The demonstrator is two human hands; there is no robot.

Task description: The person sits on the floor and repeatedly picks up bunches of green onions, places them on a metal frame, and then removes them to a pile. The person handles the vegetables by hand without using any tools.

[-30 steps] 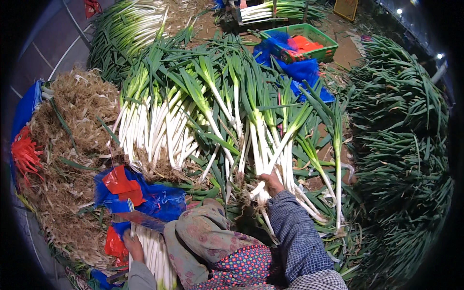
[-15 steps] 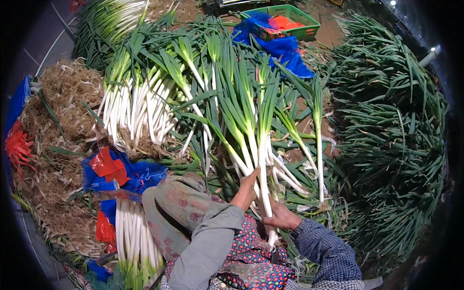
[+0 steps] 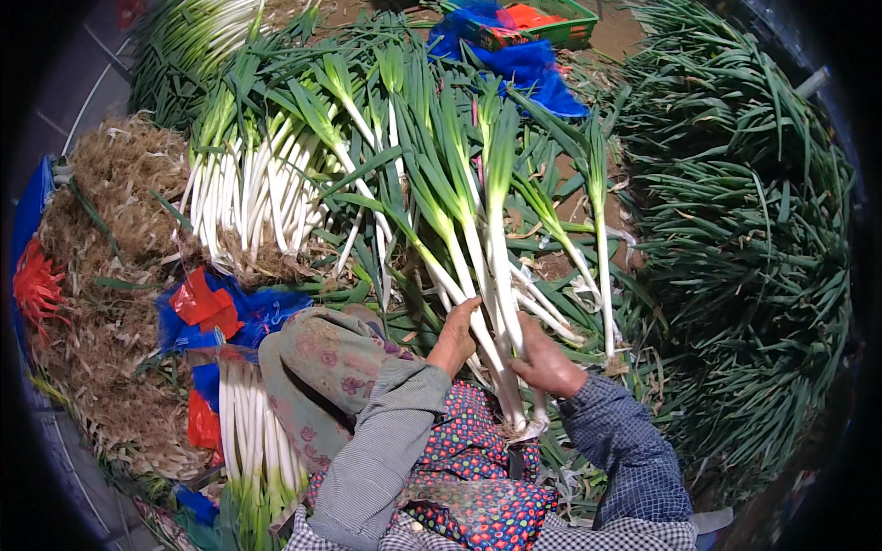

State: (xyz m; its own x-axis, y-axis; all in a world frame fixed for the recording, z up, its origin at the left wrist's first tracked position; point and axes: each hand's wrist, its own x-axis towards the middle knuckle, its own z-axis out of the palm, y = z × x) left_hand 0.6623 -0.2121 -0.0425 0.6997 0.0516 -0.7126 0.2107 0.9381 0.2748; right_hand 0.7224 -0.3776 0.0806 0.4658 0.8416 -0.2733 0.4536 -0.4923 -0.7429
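Just above the dotted apron (image 3: 469, 436), the left hand (image 3: 452, 340) and right hand (image 3: 548, 362) each have a snug grip on the long leeks (image 3: 499, 266), root ends over the apron's upper edge. Right of the apron, a littered strip (image 3: 636, 390) runs to the leaf pile (image 3: 744, 248); left, a stalk bundle (image 3: 253, 422) narrows the room.

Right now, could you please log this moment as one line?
left hand: gripping leeks | right hand: gripping same leeks | root pile: at person's left

Green-white leeks (image 3: 499, 262), blue-checked sleeve (image 3: 627, 450)
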